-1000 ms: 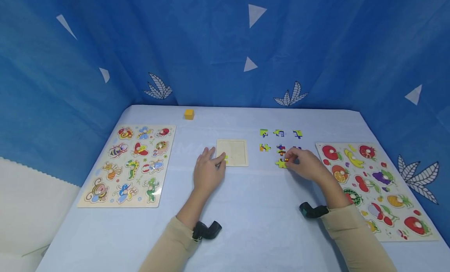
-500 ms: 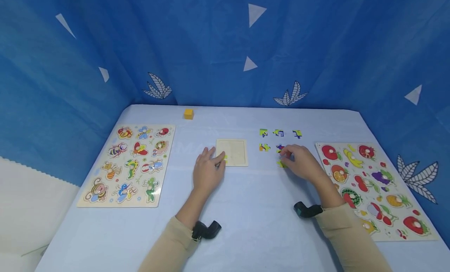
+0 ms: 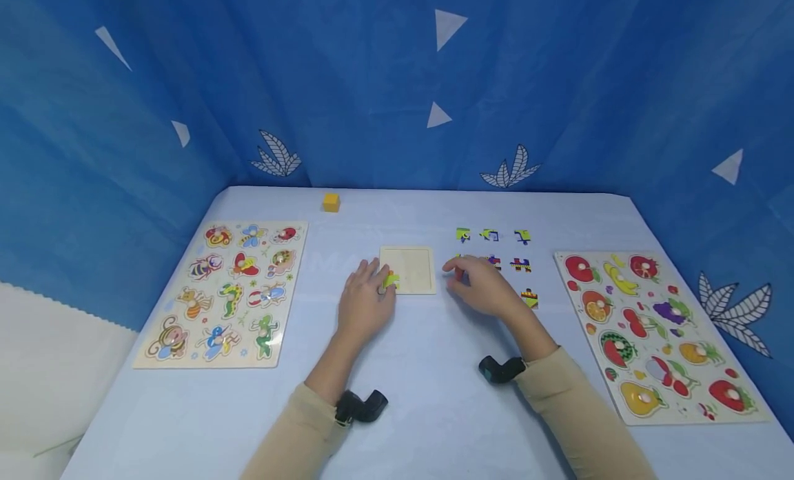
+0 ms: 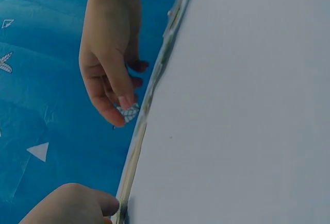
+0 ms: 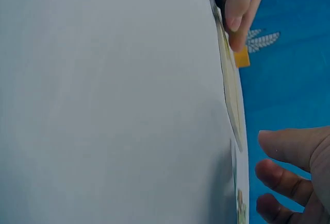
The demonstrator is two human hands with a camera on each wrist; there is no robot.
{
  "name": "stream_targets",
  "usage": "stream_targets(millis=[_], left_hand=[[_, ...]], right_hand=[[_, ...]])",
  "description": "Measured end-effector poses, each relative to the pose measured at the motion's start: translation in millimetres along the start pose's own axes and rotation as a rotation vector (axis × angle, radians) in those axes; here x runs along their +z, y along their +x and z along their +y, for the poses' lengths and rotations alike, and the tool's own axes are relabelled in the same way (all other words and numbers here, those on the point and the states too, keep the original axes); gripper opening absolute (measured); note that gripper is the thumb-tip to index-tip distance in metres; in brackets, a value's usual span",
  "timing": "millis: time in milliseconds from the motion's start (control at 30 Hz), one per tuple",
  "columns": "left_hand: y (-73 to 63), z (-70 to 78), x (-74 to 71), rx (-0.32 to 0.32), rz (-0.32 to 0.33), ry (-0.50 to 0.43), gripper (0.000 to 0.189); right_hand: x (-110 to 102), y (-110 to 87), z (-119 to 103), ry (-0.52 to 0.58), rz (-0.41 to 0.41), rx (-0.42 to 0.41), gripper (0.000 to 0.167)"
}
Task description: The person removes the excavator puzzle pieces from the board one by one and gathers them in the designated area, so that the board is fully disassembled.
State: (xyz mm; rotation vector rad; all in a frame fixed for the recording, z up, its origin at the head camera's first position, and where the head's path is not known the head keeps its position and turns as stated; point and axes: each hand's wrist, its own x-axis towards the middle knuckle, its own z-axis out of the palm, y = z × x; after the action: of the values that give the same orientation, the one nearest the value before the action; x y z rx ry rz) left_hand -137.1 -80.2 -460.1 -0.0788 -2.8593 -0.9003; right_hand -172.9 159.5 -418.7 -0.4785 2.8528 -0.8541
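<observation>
In the head view a small square wooden puzzle tray (image 3: pixel 414 270) lies mid-table, a green and yellow jigsaw piece (image 3: pixel 391 280) in its lower left corner. My left hand (image 3: pixel 362 301) rests at that corner, its thumb and index finger beside the piece and the other fingers extended. Just right of the tray hovers my right hand (image 3: pixel 480 287), thumb and index finger apart; nothing shows between them in the right wrist view, where the fingers (image 5: pixel 281 177) appear separated. Loose jigsaw pieces, such as a striped one (image 3: pixel 520 265), lie behind and beside this hand, which partly covers some.
An insect peg puzzle (image 3: pixel 223 294) lies at the left, and a fruit peg puzzle (image 3: pixel 657 335) at the right. Near the back edge sits a yellow cube (image 3: pixel 331 203). A blue curtain (image 3: pixel 372 87) hangs behind the white table (image 3: pixel 428 411).
My right hand has moved left from the loose pieces to beside the tray, uncovering a striped piece at the lower right. The left hand stays nearly still, with more of the tray's piece showing.
</observation>
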Motion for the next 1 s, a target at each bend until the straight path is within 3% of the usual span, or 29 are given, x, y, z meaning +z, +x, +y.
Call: stream_targets(millis=[200, 333, 633, 1000], left_hand=[[0.2, -11.4, -5.2, 0.069, -0.107, 0.129, 0.064], [0.9, -17.3, -6.5, 0.077, -0.143, 0.15, 0.069], [0.6, -18.8, -6.1, 0.085, -0.149, 0.156, 0.069], [-0.1, -19.1, -7.0, 0.108, -0.138, 0.164, 0.068]], right_hand=[[17, 11.3, -13, 0.019, -0.041, -0.045, 0.034], [24, 18.1, -21, 0.023, -0.054, -0.092, 0.037], [47, 33.0, -39, -0.11, -0.046, -0.138, 0.039], [53, 38.7, -47, -0.136, -0.049, -0.185, 0.035]])
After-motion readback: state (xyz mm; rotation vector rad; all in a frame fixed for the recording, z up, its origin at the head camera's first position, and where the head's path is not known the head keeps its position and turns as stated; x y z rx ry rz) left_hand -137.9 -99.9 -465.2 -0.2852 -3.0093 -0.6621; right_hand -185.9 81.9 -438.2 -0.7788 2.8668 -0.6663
